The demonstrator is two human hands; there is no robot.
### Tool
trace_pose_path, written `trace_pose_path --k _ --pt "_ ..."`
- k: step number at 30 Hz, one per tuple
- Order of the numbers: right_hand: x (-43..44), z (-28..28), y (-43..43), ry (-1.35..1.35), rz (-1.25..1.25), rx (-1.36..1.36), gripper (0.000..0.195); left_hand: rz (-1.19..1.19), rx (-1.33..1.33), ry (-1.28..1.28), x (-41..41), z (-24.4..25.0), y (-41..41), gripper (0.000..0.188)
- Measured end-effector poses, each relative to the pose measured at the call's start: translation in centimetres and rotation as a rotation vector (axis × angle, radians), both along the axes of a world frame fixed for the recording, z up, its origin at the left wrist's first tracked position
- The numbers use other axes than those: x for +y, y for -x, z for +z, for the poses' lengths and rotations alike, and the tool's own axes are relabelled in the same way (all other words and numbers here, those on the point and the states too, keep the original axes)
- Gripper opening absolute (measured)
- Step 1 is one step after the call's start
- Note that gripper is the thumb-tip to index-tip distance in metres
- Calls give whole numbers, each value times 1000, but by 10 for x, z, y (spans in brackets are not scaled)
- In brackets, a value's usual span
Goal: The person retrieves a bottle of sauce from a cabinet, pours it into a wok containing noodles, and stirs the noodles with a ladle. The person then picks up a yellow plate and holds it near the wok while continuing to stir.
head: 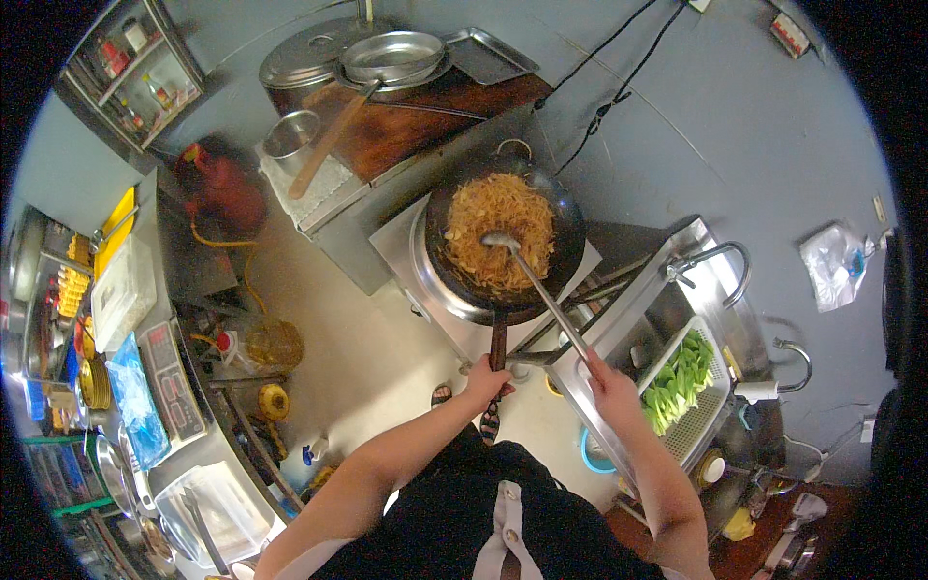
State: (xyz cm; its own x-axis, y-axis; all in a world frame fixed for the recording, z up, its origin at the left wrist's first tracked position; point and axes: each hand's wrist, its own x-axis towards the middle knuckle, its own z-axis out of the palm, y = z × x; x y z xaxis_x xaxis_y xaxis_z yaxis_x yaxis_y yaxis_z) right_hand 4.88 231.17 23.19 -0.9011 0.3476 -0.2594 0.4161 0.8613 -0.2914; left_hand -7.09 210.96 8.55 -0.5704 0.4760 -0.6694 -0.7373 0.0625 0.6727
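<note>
A dark wok (569, 239) sits on a round metal burner ring (428, 279) in front of me. Inside it lies a heap of brown shredded food (500, 199), perhaps noodles. My left hand (487, 380) is closed around the wok's wooden handle (499, 337). In my right hand (609, 388) is the shaft of a long metal ladle (547, 297). The ladle's bowl rests on the food near the middle of the wok, and its shaft slants over the wok's near right rim.
Right of the stove, a steel sink (638, 312) with a faucet (736, 272) holds a basket (714, 413) of leafy greens (681, 384). Behind left are a wooden board (413, 138), a lidded pot (312, 58) and a steel pan (391, 54). A red gas cylinder (225, 188) stands on the floor.
</note>
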Motion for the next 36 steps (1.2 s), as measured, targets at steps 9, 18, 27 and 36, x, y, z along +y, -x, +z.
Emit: trace_pose_path --k 9,18,27,36 --pt "13 -1 -2 32 -51 -54 58 -7 -60 -42 3 4 2 39" --pt "77 -37 81 16 -134 331 54 -52 -24 -18 0 9 7 41" --pt "41 -23 38 215 -24 120 56 -69 -27 19 0 -1 8 40" --pt "68 -27 93 66 -14 277 59 -73 15 -23 3 5 5 39"
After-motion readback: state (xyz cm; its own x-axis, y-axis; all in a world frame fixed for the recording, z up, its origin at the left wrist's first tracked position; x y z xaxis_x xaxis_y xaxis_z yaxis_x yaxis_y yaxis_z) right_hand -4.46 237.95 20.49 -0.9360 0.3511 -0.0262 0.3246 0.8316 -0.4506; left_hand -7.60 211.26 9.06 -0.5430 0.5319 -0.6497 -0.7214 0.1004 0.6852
